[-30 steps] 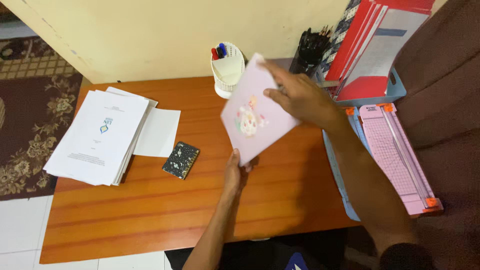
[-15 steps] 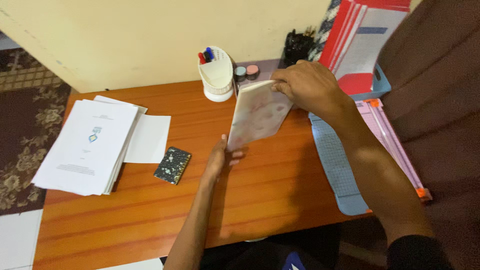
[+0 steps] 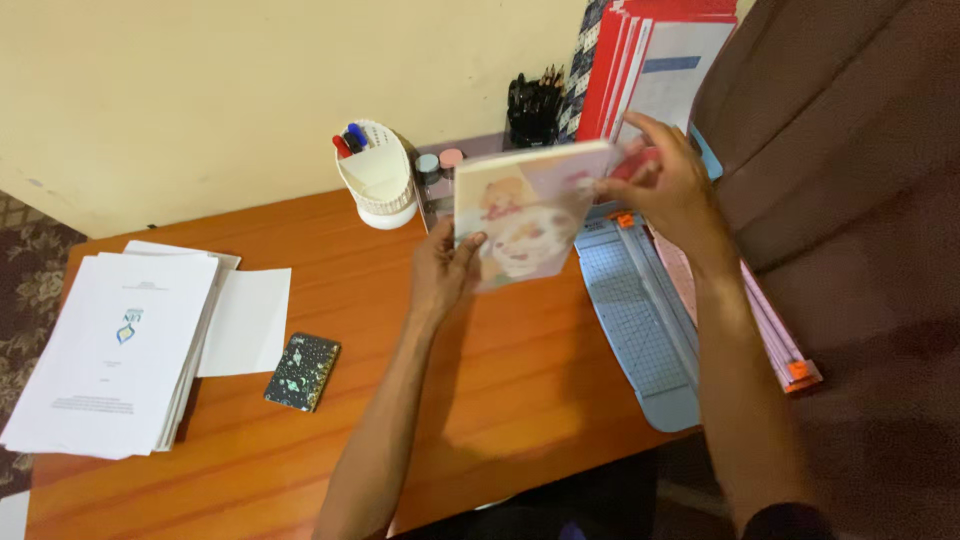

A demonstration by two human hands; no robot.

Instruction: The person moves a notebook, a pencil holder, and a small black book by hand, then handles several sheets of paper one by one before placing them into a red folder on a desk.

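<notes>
The left hand (image 3: 440, 268) grips the left edge of a pale pink illustrated booklet (image 3: 525, 215), thumb on the front cover and fingers curled behind, while the right hand (image 3: 668, 180) pinches its upper right corner, holding it raised and tilted above the orange wooden desk (image 3: 520, 380). Behind the booklet stand a white pen holder (image 3: 377, 185) and 2 small round pots (image 3: 439, 162); a blue-grey paper trimmer (image 3: 640, 330) lies just right of it. A stack of white papers (image 3: 115, 350) and a small dark patterned notebook (image 3: 302, 372) lie well apart at the left.
</notes>
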